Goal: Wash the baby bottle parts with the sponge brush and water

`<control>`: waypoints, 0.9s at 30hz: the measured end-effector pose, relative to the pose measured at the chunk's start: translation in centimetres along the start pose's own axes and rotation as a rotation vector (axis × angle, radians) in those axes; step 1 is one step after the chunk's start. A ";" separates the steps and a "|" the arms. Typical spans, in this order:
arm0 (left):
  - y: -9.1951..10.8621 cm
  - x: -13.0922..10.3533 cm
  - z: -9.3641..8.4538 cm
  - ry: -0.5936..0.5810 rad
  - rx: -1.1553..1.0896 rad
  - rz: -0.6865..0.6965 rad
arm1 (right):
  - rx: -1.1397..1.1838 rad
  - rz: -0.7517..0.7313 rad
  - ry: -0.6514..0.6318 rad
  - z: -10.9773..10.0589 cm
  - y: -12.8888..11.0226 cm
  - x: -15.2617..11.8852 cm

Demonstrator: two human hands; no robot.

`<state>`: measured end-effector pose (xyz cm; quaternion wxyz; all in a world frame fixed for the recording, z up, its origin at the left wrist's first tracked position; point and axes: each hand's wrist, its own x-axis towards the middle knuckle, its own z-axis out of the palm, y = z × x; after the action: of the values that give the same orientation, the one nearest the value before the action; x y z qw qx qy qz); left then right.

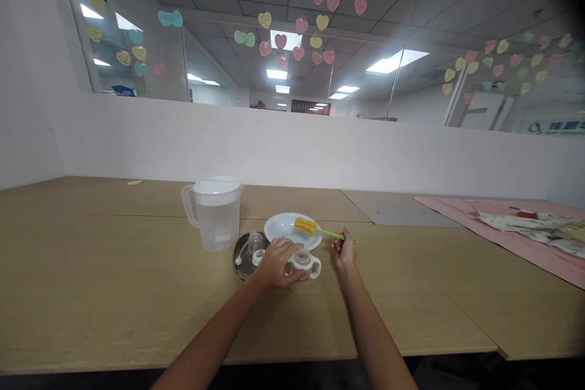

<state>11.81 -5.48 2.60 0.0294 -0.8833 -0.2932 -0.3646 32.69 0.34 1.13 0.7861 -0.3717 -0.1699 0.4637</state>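
Note:
My left hand (280,263) is closed around a small clear baby bottle (301,259) with white side handles, its open mouth facing up. In my right hand (345,250) is the green handle of a bottle brush (307,226). The brush's yellow sponge head is over the white oval dish (275,223). Beside my left hand, a round dark metal tray (243,272) carries a clear cap (255,242), a white ring (258,256) and a thin straw with a white weighted end (238,261). My left hand partly hides the tray and the dish.
A clear plastic pitcher (218,219) with liquid and a lid stands to the left of the dish. At the far right, a pink cloth (450,207) bears folded fabric and a pen. A grey mat (397,207) lies before the white wall (274,146).

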 end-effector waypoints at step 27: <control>-3.7 2.3 -2.0 0.437 0.358 -0.228 | -0.025 0.034 -0.311 1.3 -0.3 -1.2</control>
<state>9.85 -1.84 5.00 0.2060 -0.7259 -0.4370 -0.4895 31.47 -0.22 2.28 0.7377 -0.3077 -0.2891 0.5269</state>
